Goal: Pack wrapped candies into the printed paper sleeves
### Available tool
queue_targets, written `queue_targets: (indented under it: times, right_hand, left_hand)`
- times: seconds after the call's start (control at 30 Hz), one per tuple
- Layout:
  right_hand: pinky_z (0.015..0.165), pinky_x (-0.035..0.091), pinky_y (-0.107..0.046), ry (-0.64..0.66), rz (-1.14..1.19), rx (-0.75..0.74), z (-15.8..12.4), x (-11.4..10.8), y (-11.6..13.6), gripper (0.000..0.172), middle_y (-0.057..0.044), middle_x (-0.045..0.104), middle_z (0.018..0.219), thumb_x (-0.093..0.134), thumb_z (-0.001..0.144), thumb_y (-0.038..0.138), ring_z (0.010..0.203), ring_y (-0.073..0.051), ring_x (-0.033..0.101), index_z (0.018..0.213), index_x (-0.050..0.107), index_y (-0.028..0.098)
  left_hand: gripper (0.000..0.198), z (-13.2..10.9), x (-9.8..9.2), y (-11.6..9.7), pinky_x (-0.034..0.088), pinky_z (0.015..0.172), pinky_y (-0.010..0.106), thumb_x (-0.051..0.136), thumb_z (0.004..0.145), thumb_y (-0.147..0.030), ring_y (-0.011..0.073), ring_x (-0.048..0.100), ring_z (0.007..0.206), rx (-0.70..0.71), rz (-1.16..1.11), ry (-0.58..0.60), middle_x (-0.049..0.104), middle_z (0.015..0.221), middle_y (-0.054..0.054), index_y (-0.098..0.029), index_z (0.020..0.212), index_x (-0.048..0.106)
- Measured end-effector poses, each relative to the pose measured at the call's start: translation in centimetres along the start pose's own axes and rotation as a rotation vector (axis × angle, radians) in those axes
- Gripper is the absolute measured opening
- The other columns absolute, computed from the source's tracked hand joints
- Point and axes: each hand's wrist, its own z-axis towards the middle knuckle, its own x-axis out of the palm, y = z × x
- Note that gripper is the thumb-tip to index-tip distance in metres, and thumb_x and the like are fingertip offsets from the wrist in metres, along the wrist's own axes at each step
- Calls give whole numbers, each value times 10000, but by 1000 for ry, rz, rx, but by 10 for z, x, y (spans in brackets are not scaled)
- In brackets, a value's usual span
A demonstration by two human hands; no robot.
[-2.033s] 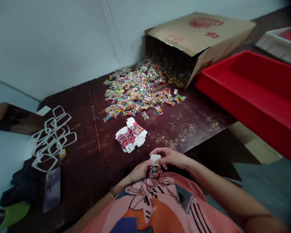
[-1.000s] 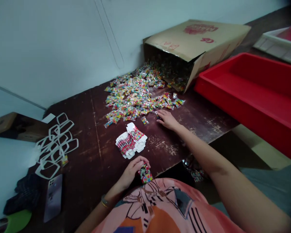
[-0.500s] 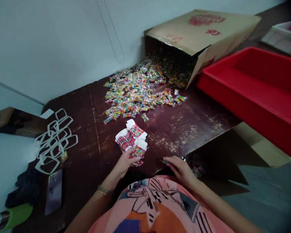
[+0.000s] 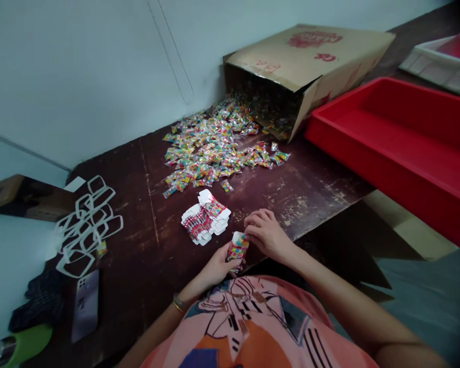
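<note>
My left hand (image 4: 219, 266) is closed around a small printed carton (image 4: 237, 251), held upright near the table's front edge with its white end flap up. At the carton's open top, the curled fingers of my right hand (image 4: 266, 232) pinch a small candy packet (image 4: 244, 238), partly hidden by the fingers and the carton. Just beyond my left hand lies a fanned stack of flat printed cartons (image 4: 204, 220). A single candy packet (image 4: 226, 186) sits behind that stack, in front of a large heap of candy packets (image 4: 210, 148).
A tipped cardboard box (image 4: 306, 51) spills packets at the back. The red tray (image 4: 391, 148) juts over the table's right edge. White looped bands (image 4: 88, 220), a phone (image 4: 85, 306), a dark cloth (image 4: 38, 299) and a green bottle (image 4: 30, 342) lie left. A brown box (image 4: 26, 197) stands there too.
My left hand has moved right, away from the stack, with one carton. My right hand has come up and left, bringing the packet to the carton's top.
</note>
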Motion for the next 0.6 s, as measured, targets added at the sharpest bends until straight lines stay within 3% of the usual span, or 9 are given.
queue_targets:
  times: [0.07, 0.13, 0.17, 0.23, 0.3, 0.37, 0.43, 0.5, 0.6]
  right_hand:
    - [1020, 229, -505, 53, -20, -50, 0, -3, 2, 110, -66, 607, 1099, 588, 875, 259, 1126, -261, 435, 816, 669, 213]
    - [1017, 267, -478, 121, 115, -89, -2, -1, 6, 155, -59, 585, 1145, 544, 903, 273, 1131, -243, 447, 842, 678, 225]
    - [1005, 302, -453, 95, 215, -65, -3, 3, 8, 177, -59, 572, 1163, 510, 919, 272, 1118, -228, 463, 875, 676, 228]
    - [934, 396, -389, -76, 438, 106, -8, 14, 10, 178, -68, 555, 1173, 492, 923, 281, 1018, -192, 523, 986, 650, 230]
    - [755, 481, -309, -178, 713, 348, -14, 26, 9, 228, -62, 581, 1071, 533, 894, 333, 795, -142, 562, 1088, 596, 230]
    - [561, 466, -229, -73, 1002, 526, -18, 37, 9, 327, -23, 600, 924, 603, 838, 380, 615, -99, 524, 1124, 556, 230]
    - [492, 443, -193, 76, 1170, 594, -19, 43, 9, 388, 1, 600, 862, 660, 783, 387, 593, -94, 527, 1118, 551, 223]
    - [536, 474, -206, 100, 1109, 556, -17, 43, 10, 382, -6, 608, 877, 699, 746, 344, 667, -115, 563, 1085, 586, 208]
    - [714, 501, -271, 36, 783, 341, -9, 33, 12, 196, -37, 616, 917, 652, 798, 271, 819, -153, 592, 976, 681, 193]
  left_hand:
    - [483, 1, 0, 0, 441, 496, 202, 682, 735, -328, 140, 574, 664, 34, 69, 8, 622, 807, 32, -145, 1151, 518]
    - [443, 1, 2, -2, 443, 503, 207, 657, 758, -422, 140, 564, 669, 78, 94, 16, 613, 807, 32, -142, 1089, 563]
    - [454, 1, 3, -4, 447, 499, 215, 611, 779, -495, 146, 564, 669, 85, 76, 10, 614, 807, 39, -137, 1057, 586]
    - [580, 2, 5, -8, 451, 477, 236, 452, 814, -635, 165, 572, 653, 59, -7, -28, 628, 792, 65, -118, 1012, 623]
    - [700, 3, 7, -11, 445, 459, 251, 318, 829, -691, 179, 577, 626, 13, -84, -63, 644, 752, 90, -92, 959, 657]
    - [679, 3, 6, -13, 430, 448, 249, 342, 836, -663, 186, 579, 618, 4, -90, -44, 661, 748, 103, -82, 953, 675]
    - [567, 3, 5, -14, 428, 461, 244, 443, 829, -579, 193, 589, 650, 33, -43, 9, 680, 803, 100, -97, 1021, 673]
    - [460, 4, 2, -15, 439, 496, 241, 528, 801, -476, 188, 586, 679, 86, 39, 41, 685, 853, 81, -123, 1058, 673]
    - [344, 8, -2, -16, 446, 536, 227, 589, 738, -344, 166, 560, 688, 141, 113, 5, 670, 840, 51, -139, 991, 700]
